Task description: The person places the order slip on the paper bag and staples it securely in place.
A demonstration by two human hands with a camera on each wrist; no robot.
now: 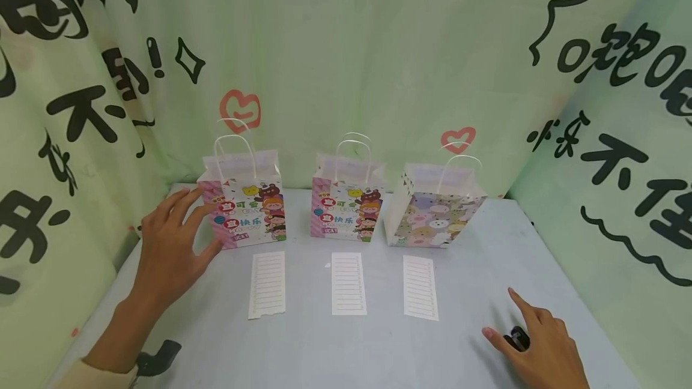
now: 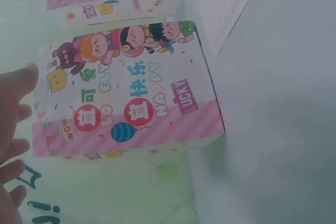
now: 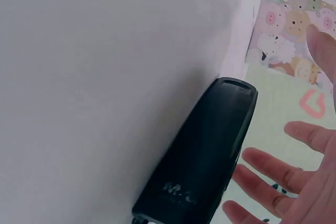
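My left hand (image 1: 170, 245) is spread beside the left paper gift bag (image 1: 254, 215), a pink and white one with cartoon figures. Its fingertips overlap that bag's left edge in the head view; the left wrist view has the thumb right by the bag's top. At the front right, my right hand (image 1: 551, 341) hovers with thumb and fingers apart around a black stapler (image 3: 194, 150). Fingertips are close along the stapler's side in the right wrist view, not curled round it. Much of the stapler (image 1: 520, 339) is hidden behind the hand in the head view.
A matching gift bag (image 1: 346, 215) stands in the middle, and one with animal faces (image 1: 438, 221) stands to the right. Three lined paper slips, left (image 1: 267, 284), middle (image 1: 348, 284) and right (image 1: 420, 287), lie before the bags. Printed curtains (image 1: 357, 47) enclose the white table (image 1: 303, 353).
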